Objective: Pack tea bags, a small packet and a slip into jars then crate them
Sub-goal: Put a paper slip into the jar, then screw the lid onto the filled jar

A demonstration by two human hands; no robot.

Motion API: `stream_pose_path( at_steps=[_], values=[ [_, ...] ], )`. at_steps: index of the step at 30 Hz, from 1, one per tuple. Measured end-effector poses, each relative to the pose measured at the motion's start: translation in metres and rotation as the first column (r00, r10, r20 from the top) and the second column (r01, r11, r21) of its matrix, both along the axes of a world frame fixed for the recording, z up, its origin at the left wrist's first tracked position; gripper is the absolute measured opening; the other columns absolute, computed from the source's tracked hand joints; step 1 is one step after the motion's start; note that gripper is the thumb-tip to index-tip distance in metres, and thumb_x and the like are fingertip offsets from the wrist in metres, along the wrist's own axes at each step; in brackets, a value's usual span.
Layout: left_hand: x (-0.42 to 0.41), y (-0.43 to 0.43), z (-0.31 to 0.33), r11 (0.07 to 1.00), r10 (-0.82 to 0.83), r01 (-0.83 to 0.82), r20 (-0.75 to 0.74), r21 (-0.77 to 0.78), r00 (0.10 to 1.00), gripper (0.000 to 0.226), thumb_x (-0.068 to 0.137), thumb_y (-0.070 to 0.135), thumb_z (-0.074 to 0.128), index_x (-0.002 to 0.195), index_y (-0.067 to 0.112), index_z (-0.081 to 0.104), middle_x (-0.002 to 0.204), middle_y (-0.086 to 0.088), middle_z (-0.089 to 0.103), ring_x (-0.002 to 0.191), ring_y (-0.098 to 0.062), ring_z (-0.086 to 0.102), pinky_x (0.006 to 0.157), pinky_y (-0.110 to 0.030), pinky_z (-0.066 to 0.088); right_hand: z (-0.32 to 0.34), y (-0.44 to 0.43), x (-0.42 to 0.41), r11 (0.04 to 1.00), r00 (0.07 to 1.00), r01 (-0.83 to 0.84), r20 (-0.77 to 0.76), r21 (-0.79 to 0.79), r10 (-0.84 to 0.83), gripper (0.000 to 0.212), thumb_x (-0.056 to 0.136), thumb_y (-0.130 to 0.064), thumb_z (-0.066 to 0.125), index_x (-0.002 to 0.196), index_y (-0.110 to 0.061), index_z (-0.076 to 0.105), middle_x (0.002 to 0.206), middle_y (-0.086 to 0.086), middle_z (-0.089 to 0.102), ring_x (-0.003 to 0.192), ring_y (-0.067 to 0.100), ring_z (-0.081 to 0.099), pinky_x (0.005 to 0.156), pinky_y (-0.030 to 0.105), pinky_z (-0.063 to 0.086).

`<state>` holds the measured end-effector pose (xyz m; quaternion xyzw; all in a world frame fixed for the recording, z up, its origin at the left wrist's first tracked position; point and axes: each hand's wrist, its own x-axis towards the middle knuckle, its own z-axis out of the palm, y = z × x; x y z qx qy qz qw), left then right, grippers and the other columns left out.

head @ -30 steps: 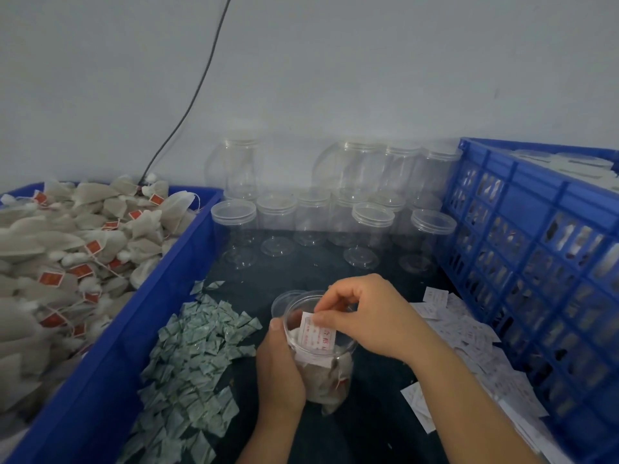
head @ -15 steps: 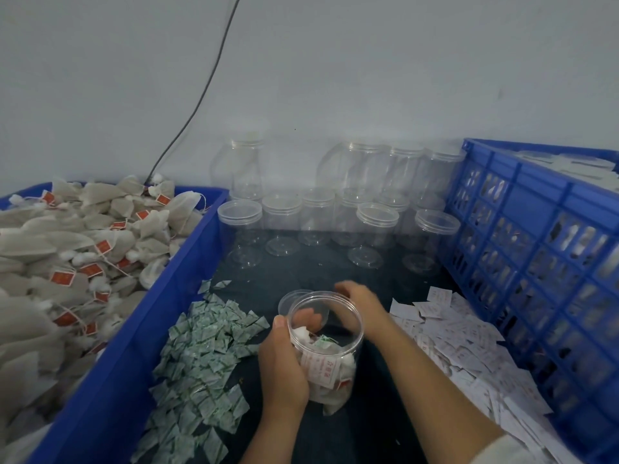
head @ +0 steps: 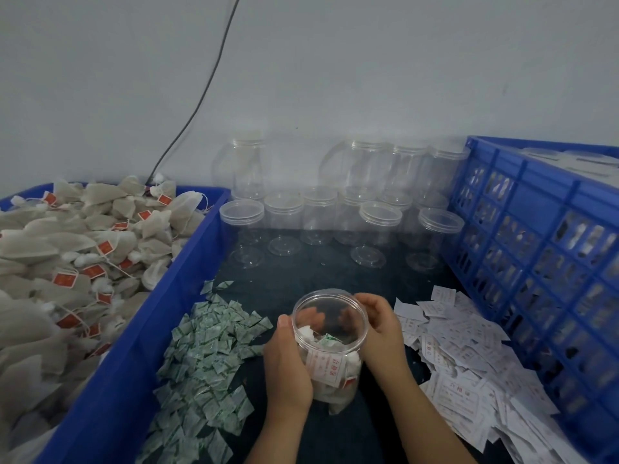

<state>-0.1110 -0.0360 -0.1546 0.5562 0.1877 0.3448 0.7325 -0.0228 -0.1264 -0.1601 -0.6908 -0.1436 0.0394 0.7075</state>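
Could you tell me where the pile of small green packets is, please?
In the head view, the packet pile lies on the dark table, just left of the held jar and beside the blue tea-bag bin.

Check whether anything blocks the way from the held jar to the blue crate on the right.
Nothing upright. Only the flat pile of slips lies between the jar, held in the left hand and right hand, and the crate, whose tall near wall the jar probably must clear.
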Motion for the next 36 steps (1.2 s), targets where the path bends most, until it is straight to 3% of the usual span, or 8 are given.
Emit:
stream_pose_path(
  at_steps=[5, 9, 11, 15, 19, 22, 28, 36],
  values=[
    [-0.001, 0.000, -0.001, 1.000, -0.028, 0.028, 0.008, 0.000, 1.000, 0.061, 0.086, 0.057, 0.026, 0.090, 0.024, 0.077, 0.095, -0.005, 0.076, 0.092, -0.023, 0.072, 0.084, -0.043, 0.052, 0.014, -0.012, -0.016, 0.965, 0.987, -0.160, 0.042, 0.207, 0.154, 0.014, 0.093, -0.016, 0.063, 0.098, -0.020, 0.076, 0.104, 0.005, 0.074, 0.099, 0.023, 0.070, 0.079, 0.030, 0.057],
    [0.000, 0.000, -0.001, 1.000, -0.011, 0.011, -0.009, -0.017, 1.000, 0.063, 0.082, 0.061, 0.029, 0.092, 0.019, 0.076, 0.097, -0.006, 0.075, 0.095, -0.024, 0.071, 0.089, -0.048, 0.052, 0.028, -0.014, -0.021, 0.922, 0.976, -0.210, 0.125, 0.325, 0.178, 0.025, 0.085, -0.027, 0.061, 0.100, -0.009, 0.069, 0.106, 0.013, 0.072, 0.098, 0.030, 0.069, 0.080, 0.039, 0.058],
    [0.000, -0.001, 0.000, 1.000, -0.004, 0.004, -0.019, -0.018, 1.000, 0.062, 0.074, 0.067, 0.032, 0.088, 0.027, 0.077, 0.095, -0.004, 0.076, 0.091, -0.023, 0.071, 0.083, -0.043, 0.053, 0.033, -0.016, -0.024, 0.932, 0.959, -0.250, 0.200, 0.262, 0.201, 0.034, 0.080, -0.034, 0.065, 0.104, -0.010, 0.065, 0.106, 0.012, 0.070, 0.099, 0.033, 0.068, 0.083, 0.047, 0.057],
    [0.001, -0.005, 0.001, 1.000, 0.012, -0.012, -0.018, -0.017, 1.000, 0.064, 0.069, 0.071, 0.032, 0.085, 0.027, 0.076, 0.093, -0.006, 0.075, 0.087, -0.023, 0.071, 0.079, -0.043, 0.055, 0.047, -0.016, -0.035, 0.969, 0.870, -0.230, 0.465, 0.094, 0.162, 0.039, 0.075, -0.043, 0.069, 0.107, -0.022, 0.062, 0.109, -0.012, 0.067, 0.101, 0.010, 0.066, 0.083, 0.023, 0.053],
    [0.002, -0.007, 0.002, 0.999, -0.018, 0.018, 0.004, -0.041, 1.000, 0.063, 0.071, 0.069, 0.036, 0.084, 0.021, 0.075, 0.090, -0.015, 0.073, 0.088, -0.031, 0.070, 0.076, -0.042, 0.057, 0.048, -0.012, -0.039, 0.986, 0.738, -0.157, 0.658, -0.047, 0.149, 0.044, 0.070, -0.052, 0.076, 0.104, -0.024, 0.067, 0.125, -0.003, 0.063, 0.126, 0.014, 0.055, 0.101, 0.028, 0.046],
    [0.003, -0.006, 0.000, 0.997, -0.039, 0.039, 0.002, -0.070, 0.999, 0.069, 0.070, 0.070, 0.037, 0.086, 0.014, 0.074, 0.091, -0.019, 0.073, 0.092, -0.035, 0.069, 0.086, -0.053, 0.054, 0.046, -0.011, -0.040, 0.986, 0.694, -0.131, 0.701, -0.101, 0.164, 0.048, 0.069, -0.045, 0.078, 0.106, -0.018, 0.066, 0.126, 0.004, 0.058, 0.122, 0.013, 0.056, 0.099, 0.025, 0.045],
    [0.006, -0.004, -0.006, 0.998, -0.035, 0.034, -0.013, -0.062, 0.999, 0.063, 0.068, 0.074, 0.035, 0.075, 0.024, 0.073, 0.085, -0.014, 0.073, 0.084, -0.028, 0.070, 0.075, -0.040, 0.055, 0.046, -0.011, -0.040, 0.983, 0.664, -0.120, 0.724, -0.142, 0.186, 0.050, 0.066, -0.048, 0.080, 0.106, -0.020, 0.071, 0.126, 0.003, 0.059, 0.120, 0.017, 0.057, 0.097, 0.024, 0.046],
    [0.008, -0.008, -0.007, 0.998, -0.054, 0.055, 0.019, -0.005, 0.998, 0.062, 0.072, 0.074, 0.035, 0.076, 0.024, 0.072, 0.086, -0.015, 0.073, 0.080, -0.022, 0.068, 0.071, -0.036, 0.054, 0.044, -0.010, -0.037, 0.995, 0.598, -0.054, 0.795, -0.082, 0.098, 0.037, 0.066, -0.038, 0.080, 0.093, -0.013, 0.075, 0.104, 0.004, 0.067, 0.116, 0.033, 0.058, 0.095, 0.046, 0.051]
  ],
)
